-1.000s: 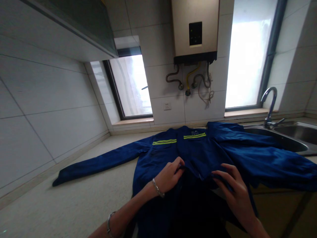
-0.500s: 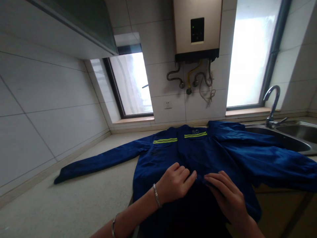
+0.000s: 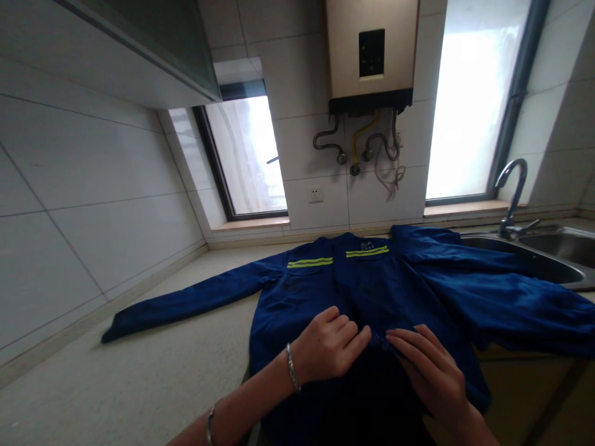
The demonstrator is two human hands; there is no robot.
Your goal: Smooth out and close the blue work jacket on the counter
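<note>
A dark blue work jacket (image 3: 297, 297) with yellow-green stripes across the chest lies spread over the counter, its front edge hanging down toward me. One sleeve stretches out to the left; the other side lies bunched to the right, partly over the sink. My left hand (image 3: 332, 344), with bracelets on the arm, is closed on the jacket's front near the lower middle. Just to the right, my right hand (image 3: 430, 365) pinches the cloth at the same front opening. A small fold of blue fabric shows between the fingertips; any fastener there is too small to make out.
The pale counter (image 3: 186, 365) runs along the left. A steel sink (image 3: 571, 272) with a curved faucet (image 3: 515, 186) stands at the right. On the wall hangs a water heater (image 3: 372, 56) with pipes below, between two windows. An upper cabinet (image 3: 139, 56) juts out overhead at left.
My right hand has shifted slightly right and down, and a little more blue cloth shows between the fingertips. My left hand stays nearly in place. The jacket lies as before.
</note>
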